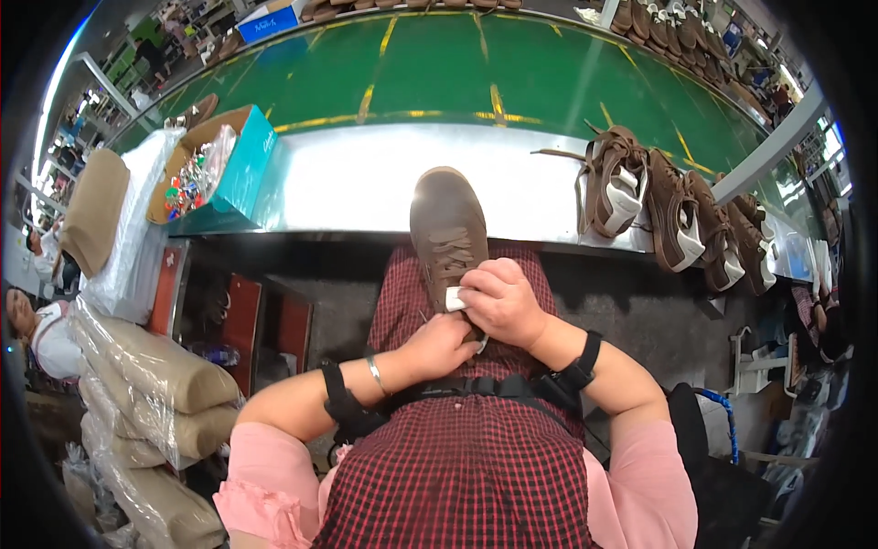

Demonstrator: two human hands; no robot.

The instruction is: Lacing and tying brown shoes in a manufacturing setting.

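A brown lace-up sneaker [448,220] points away from me, its toe over the near edge of the metal table and its heel end above my lap. Laces run through its eyelets. My right hand [501,300] is closed, pinching the tongue beside a small white patch [455,298]. Lower down, my left hand [439,344] curls round the collar at the heel end, with its fingertips partly hidden. A bit of white lining shows by those fingers.
Several brown sneakers [677,210] stand on the table [347,178] at right. At left are a teal box [245,174] of small colourful pieces and plastic-wrapped tan bundles [169,371]. A green conveyor belt [430,69] with yellow lines runs beyond. Another person [53,337] is at far left.
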